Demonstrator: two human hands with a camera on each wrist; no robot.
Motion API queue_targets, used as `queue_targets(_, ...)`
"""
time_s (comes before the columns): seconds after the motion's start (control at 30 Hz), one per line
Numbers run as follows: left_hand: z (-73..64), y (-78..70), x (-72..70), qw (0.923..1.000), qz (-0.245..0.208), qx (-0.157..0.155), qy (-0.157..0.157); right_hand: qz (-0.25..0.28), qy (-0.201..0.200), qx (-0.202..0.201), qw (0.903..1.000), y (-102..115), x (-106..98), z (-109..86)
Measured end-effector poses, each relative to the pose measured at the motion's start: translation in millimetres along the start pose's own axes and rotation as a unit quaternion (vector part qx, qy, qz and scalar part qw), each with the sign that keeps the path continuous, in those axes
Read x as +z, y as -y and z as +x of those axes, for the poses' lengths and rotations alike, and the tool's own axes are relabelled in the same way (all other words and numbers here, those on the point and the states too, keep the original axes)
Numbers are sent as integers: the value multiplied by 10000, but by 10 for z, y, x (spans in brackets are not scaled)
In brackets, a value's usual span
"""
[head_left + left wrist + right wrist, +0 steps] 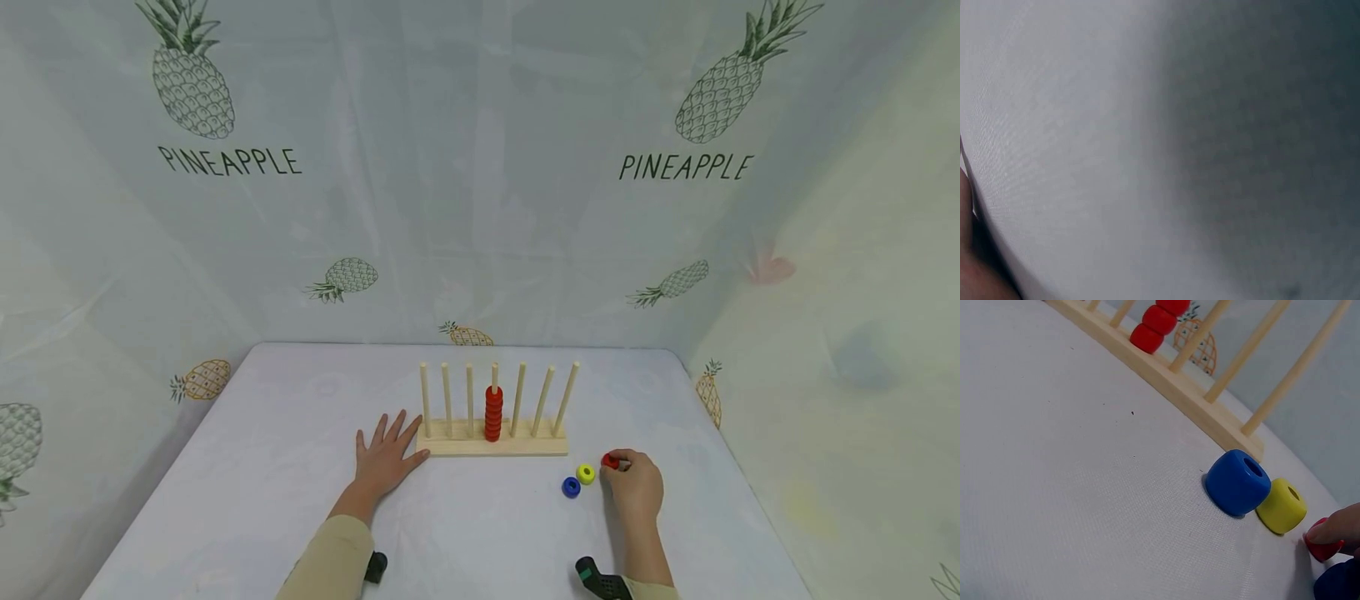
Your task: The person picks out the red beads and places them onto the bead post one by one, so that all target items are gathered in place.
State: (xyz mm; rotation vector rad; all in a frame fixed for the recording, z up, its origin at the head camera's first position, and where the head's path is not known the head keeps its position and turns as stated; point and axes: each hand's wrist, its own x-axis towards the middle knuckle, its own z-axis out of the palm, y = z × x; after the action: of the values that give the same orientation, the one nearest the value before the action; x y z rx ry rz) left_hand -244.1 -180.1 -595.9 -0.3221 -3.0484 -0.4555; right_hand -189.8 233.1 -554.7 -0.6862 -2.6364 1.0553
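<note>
A wooden peg rack (491,447) stands on the table, with a row of upright pegs. A stack of red beads (492,414) fills most of its middle peg. My left hand (384,462) lies with fingers spread at the rack's left end, the thumb and a fingertip by its base. To the right of the rack, my right hand (636,487) pinches a red bead (1319,551) at the tabletop. Next to it sit a yellow bead (586,474) and a blue bead (572,487). A dark blue round thing (1339,582) shows under the hand in the right wrist view.
The white-covered table (480,533) is backed by a pineapple-print cloth (465,183). Black wrist devices (600,579) sit on both forearms. The left wrist view is mostly a blurred pale surface, with a bit of hand at its lower left.
</note>
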Motion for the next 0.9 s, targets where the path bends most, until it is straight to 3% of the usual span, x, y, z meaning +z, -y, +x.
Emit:
queue_targets(0.37, -13, -16, -19, 10000, -17, 12, -62, 115, 4, 75, 9999, -12, 7, 5)
queue_targets(0.7, 2, -34, -22, 10000, -55, -14, 22, 349, 211, 386, 9984, 42, -68, -6)
queue_targets(0.9, -2, -37, -25, 10000, -55, -36, 5, 561, 323, 335, 9973, 81, -125, -14)
